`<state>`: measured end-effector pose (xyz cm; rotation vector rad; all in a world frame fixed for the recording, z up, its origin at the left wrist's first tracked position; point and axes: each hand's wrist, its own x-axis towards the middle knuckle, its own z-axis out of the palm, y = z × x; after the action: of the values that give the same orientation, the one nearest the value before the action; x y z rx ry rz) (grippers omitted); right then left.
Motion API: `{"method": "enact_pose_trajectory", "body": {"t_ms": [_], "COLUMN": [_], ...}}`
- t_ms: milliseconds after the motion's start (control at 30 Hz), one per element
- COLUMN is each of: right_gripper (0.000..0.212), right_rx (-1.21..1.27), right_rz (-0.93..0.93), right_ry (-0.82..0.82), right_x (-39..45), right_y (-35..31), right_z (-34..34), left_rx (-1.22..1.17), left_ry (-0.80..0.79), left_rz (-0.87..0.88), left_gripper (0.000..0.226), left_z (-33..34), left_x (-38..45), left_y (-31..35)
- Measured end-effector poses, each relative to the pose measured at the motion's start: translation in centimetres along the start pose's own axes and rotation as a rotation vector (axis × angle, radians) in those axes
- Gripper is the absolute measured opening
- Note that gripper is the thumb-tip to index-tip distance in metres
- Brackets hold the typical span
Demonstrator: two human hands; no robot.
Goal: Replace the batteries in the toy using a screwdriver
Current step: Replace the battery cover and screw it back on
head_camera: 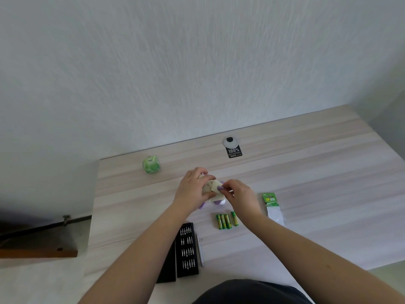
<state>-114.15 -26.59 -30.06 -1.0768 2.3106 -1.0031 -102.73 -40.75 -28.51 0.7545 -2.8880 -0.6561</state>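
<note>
A small cream and lilac plastic toy (pixel 213 189) is held just above the pale wood-grain table (pixel 306 172), near its middle, between both hands. The left hand (pixel 192 189) is curled round the toy's left side, with the fingers wrapped over the top, so the toy is gripped. The right hand (pixel 238 195) is brought in from the right, and its fingertips (pixel 221 188) are pinched on the toy's cream upper part; what exactly is pinched there cannot be told. Four green and yellow batteries (pixel 226 220) are laid side by side on the table just in front of the toy, one slightly apart from the other three. A green-topped clear battery packet (pixel 272 207) is seen to their right. A slim grey screwdriver (pixel 199 249) is laid beside an open black case of screwdriver bits (pixel 187 250), near the table's front edge. A green rounded cube (pixel 150 164) is set well to the left, and a black tag (pixel 234 151) is placed by a round grey cable grommet (pixel 230 141) towards the wall.
</note>
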Motion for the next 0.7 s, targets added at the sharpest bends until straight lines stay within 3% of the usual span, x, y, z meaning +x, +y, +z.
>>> {"method": "enact_pose_trajectory", "body": {"t_ms": [567, 700], "right_gripper": [0.028, 0.03], "right_rx": [-0.326, -0.362], "right_rz": [-0.276, -0.29], "right_ry": [-0.069, -0.085], "right_x": [1.9, 2.2], "right_y": [0.5, 0.6], "right_z": [-0.5, -0.7], "left_rx": [0.019, -0.012], "left_ry": [-0.07, -0.041], "left_rz": [-0.013, -0.01], "left_gripper": [0.055, 0.044], "left_z": [-0.2, -0.2], "left_x": [0.1, 0.1], "left_y": [-0.1, 0.0]}}
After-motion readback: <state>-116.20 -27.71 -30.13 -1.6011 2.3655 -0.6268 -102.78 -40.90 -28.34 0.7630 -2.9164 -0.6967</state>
